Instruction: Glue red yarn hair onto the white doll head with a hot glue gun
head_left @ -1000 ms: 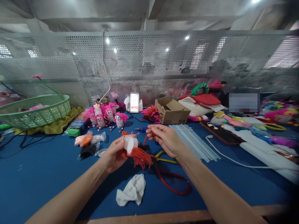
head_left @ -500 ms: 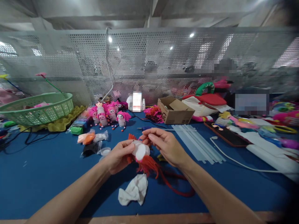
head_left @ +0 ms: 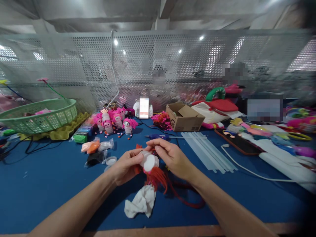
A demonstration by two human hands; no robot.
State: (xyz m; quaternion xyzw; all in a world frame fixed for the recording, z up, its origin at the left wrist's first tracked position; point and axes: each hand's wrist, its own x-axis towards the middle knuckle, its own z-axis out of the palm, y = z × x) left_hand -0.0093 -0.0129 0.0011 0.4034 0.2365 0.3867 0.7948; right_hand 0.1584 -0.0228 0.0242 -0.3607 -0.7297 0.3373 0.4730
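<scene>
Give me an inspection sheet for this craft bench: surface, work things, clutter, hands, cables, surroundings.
Surface: blue table, wooden front edge.
Work things: white bottle with orange yarn hanging from it.
Clutter: crumpled white cloth, pink-haired dolls, cardboard box, glue sticks, green basket.
Hands: left hand grips the bottle; right hand pinches at its top.
Cables: white cable at right; black cable at left.
Surroundings: perforated metal screen behind the table.

I see a white bottle with orange-red yarn; behind it, pink-haired dolls stand on the blue table.
</scene>
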